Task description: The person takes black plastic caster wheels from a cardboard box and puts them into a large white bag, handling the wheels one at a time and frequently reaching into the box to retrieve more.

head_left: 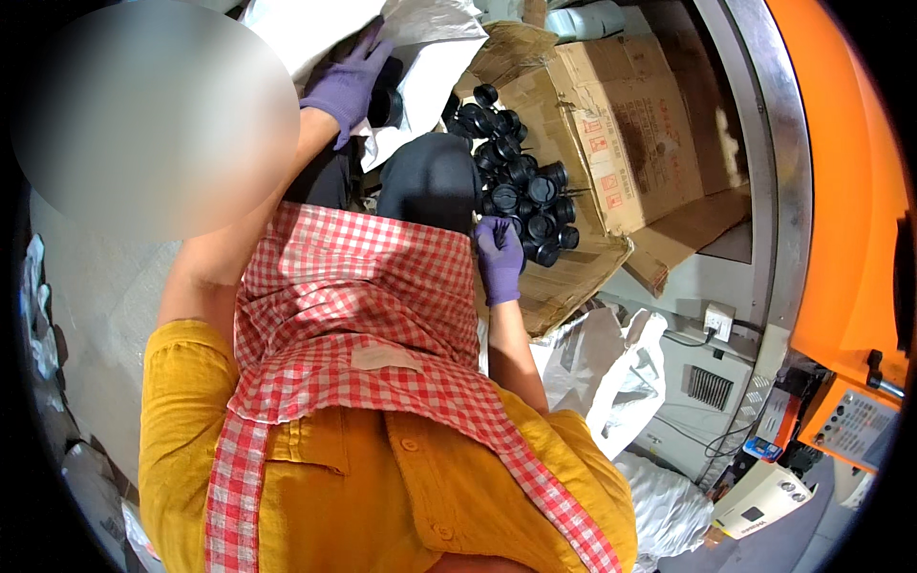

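My left hand [348, 88], in a purple glove, reaches into the mouth of a white sack [435, 43] at the top. Its fingers look stretched out and apart, though the tips are partly in shadow. Just beside it in the sack are dark round pieces [386, 103]. My right hand [500, 260], gloved alike, is closed at the near left side of an open cardboard box [583, 272]. What its fingers hold, if anything, is too small to make out. Several black round plastic caps [542, 189] lie heaped in the box, right beside that hand.
My knee [430, 177] sits between sack and box. Box flaps [630, 134] lean against a grey machine frame with an orange cover [841, 172]. A white bag [611, 377], plug and cables [718, 322] are at the right. A blurred patch hides the upper left.
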`<action>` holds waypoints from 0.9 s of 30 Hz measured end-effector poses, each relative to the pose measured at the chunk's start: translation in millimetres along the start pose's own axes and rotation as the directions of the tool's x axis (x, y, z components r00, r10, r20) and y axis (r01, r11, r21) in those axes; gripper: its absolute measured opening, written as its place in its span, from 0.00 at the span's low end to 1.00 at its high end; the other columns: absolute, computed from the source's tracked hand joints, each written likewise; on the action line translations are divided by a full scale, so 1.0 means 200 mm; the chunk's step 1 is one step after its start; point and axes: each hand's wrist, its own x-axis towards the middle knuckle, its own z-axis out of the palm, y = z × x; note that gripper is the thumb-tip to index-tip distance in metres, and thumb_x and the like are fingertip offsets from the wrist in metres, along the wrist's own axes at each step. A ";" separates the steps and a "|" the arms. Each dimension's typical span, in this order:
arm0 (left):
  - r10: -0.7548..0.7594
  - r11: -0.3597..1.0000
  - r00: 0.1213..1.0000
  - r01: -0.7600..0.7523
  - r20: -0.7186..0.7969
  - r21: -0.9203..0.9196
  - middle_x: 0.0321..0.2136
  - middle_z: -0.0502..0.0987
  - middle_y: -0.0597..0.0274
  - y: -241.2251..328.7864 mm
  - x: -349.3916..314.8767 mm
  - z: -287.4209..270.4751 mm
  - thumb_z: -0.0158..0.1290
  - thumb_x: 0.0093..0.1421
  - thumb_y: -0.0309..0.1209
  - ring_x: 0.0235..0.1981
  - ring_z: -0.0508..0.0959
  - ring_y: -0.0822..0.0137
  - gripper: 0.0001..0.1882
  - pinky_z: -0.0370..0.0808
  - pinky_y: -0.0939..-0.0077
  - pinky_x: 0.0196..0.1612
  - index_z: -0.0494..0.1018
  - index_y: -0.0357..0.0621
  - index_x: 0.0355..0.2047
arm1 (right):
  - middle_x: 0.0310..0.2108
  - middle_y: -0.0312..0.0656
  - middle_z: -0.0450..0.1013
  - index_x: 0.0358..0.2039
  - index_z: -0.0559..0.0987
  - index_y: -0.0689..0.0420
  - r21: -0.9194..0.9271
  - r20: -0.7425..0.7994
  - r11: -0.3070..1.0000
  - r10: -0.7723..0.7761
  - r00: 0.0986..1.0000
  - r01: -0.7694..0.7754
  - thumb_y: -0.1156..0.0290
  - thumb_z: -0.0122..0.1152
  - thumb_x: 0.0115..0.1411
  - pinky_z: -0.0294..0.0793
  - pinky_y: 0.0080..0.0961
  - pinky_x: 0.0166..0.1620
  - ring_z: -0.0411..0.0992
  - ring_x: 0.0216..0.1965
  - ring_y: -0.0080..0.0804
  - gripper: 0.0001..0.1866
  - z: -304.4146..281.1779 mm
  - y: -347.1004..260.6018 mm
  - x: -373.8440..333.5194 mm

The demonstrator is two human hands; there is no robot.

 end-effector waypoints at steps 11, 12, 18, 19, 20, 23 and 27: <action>-0.025 0.924 0.873 0.206 0.486 -0.322 0.47 0.71 0.42 -0.07 -0.03 0.09 0.47 0.59 0.29 0.50 0.70 0.48 0.17 0.67 0.65 0.53 0.68 0.35 0.48 | 0.22 0.44 0.71 0.25 0.73 0.60 -0.224 -0.192 0.974 -0.058 0.980 0.013 0.65 0.55 0.58 0.66 0.27 0.30 0.65 0.23 0.30 0.11 0.08 0.04 0.05; -0.034 0.925 0.876 0.211 0.482 -0.317 0.47 0.71 0.43 -0.07 -0.02 0.10 0.47 0.59 0.29 0.50 0.70 0.48 0.17 0.67 0.66 0.52 0.68 0.35 0.47 | 0.22 0.45 0.71 0.25 0.73 0.60 -0.284 -0.167 0.958 -0.082 0.983 0.032 0.65 0.56 0.57 0.66 0.27 0.30 0.65 0.22 0.33 0.11 0.07 0.05 0.06; -0.089 0.903 0.821 0.306 0.564 -0.303 0.45 0.73 0.46 -0.05 -0.01 0.13 0.48 0.60 0.30 0.48 0.73 0.52 0.16 0.67 0.69 0.52 0.69 0.36 0.47 | 0.24 0.46 0.72 0.30 0.74 0.60 -0.219 -0.292 0.972 -0.146 0.945 0.083 0.65 0.58 0.56 0.69 0.27 0.33 0.69 0.25 0.38 0.11 0.16 0.15 0.05; -0.075 0.899 0.838 0.291 0.540 -0.327 0.44 0.73 0.46 -0.05 -0.02 0.15 0.49 0.59 0.29 0.47 0.73 0.53 0.16 0.68 0.69 0.51 0.69 0.36 0.47 | 0.24 0.44 0.72 0.30 0.74 0.60 -0.096 -0.331 0.994 -0.081 0.940 0.052 0.65 0.58 0.56 0.69 0.27 0.33 0.69 0.25 0.35 0.10 0.15 0.17 0.05; -0.063 0.894 0.855 0.277 0.516 -0.351 0.44 0.74 0.46 -0.08 -0.04 0.20 0.49 0.59 0.29 0.47 0.73 0.53 0.16 0.68 0.69 0.50 0.69 0.35 0.47 | 0.24 0.42 0.72 0.30 0.74 0.60 0.028 -0.360 0.999 -0.014 0.933 0.026 0.66 0.57 0.56 0.68 0.26 0.33 0.69 0.25 0.32 0.09 0.14 0.19 0.05; -0.052 0.901 0.851 0.266 0.523 -0.343 0.41 0.74 0.48 -0.05 -0.02 0.12 0.50 0.58 0.27 0.44 0.74 0.55 0.15 0.69 0.71 0.48 0.70 0.34 0.45 | 0.23 0.34 0.70 0.27 0.73 0.59 0.333 -0.353 0.936 0.014 0.936 0.112 0.70 0.55 0.58 0.66 0.20 0.32 0.66 0.26 0.20 0.06 0.16 0.02 0.10; -0.093 0.771 0.879 0.361 0.468 -0.524 0.40 0.74 0.50 -0.04 -0.02 0.14 0.52 0.57 0.27 0.42 0.74 0.59 0.14 0.70 0.72 0.47 0.71 0.34 0.43 | 0.25 0.34 0.71 0.28 0.73 0.60 0.228 -0.352 0.970 -0.004 0.936 0.090 0.72 0.54 0.58 0.66 0.18 0.30 0.67 0.26 0.19 0.05 0.26 -0.59 0.20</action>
